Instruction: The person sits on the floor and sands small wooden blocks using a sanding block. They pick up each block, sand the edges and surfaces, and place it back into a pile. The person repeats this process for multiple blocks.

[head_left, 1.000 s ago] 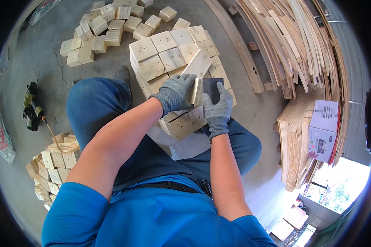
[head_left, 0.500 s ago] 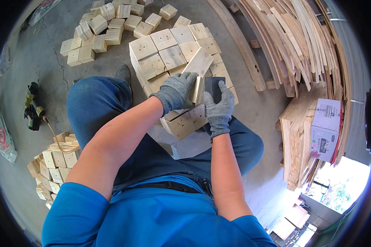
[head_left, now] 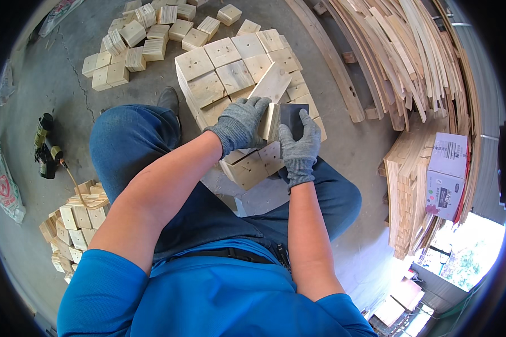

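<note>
OP: ok so where was the wooden block (head_left: pixel 270 123) compared to the hands?

Reply: pretty much between them. The left hand (head_left: pixel 242 121), in a grey knit glove, had hold of it from the left side, fingers curled up by its far end. So that was the nearer hand, since it was already gripping the thing.

OP: and the right hand (head_left: pixel 301 140)? empty?

Reply: nope. Gloved too, and holding a flat dark pad (head_left: pixel 289 115), a couple of digits on the dark face. Couldn't make out the other fingers. The pad was just right of the block, so close I can't tell if they touched.

OP: which way did the block run?

Reply: long side pointed away from the body, far end leaning a hair to the right. Pad was right alongside it. All of that was above a stack of pale blocks (head_left: pixel 233 77) in front of the person's lap, with a pale slat (head_left: pixel 272 82) slanting across the top just beyond the left glove's fingers.
</note>
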### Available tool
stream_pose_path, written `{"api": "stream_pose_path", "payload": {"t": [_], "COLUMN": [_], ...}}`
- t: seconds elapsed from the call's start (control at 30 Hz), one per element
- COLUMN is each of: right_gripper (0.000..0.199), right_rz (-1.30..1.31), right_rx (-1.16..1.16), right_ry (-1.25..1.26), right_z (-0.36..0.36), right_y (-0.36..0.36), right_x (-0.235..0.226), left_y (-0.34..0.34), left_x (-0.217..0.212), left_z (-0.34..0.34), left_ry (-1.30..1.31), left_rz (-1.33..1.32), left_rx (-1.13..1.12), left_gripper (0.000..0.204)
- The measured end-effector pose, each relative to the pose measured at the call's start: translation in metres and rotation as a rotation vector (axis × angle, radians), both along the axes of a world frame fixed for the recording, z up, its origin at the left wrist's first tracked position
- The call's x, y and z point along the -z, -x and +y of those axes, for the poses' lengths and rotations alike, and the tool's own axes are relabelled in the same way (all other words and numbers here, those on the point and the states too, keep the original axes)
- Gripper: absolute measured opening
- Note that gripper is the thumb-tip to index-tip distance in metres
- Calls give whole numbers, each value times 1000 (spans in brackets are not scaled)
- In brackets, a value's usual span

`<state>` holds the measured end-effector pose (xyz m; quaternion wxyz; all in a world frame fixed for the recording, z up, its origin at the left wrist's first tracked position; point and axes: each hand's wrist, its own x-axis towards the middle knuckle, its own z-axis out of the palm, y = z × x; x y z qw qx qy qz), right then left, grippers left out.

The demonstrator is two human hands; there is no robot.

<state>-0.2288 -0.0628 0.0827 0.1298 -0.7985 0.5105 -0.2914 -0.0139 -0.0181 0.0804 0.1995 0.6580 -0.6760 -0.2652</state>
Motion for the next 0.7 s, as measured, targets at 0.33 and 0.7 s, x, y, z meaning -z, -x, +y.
{"api": "stream_pose_path", "payload": {"t": [0.33, 0.7], "right_gripper": [68, 69], "right_rz": [3, -33], "right_rx": [6, 5], "right_ry": [-12, 1], "right_z": [0, 1], "right_y": [2, 3], "right_x": [2, 4], "left_y": [1, 1], "left_x": [0, 1], "left_z": [0, 0], "left_ry": [-2, 12], "left_rz": [-11, -12], "left_rx": [2, 6], "left_gripper": [111, 110]}}
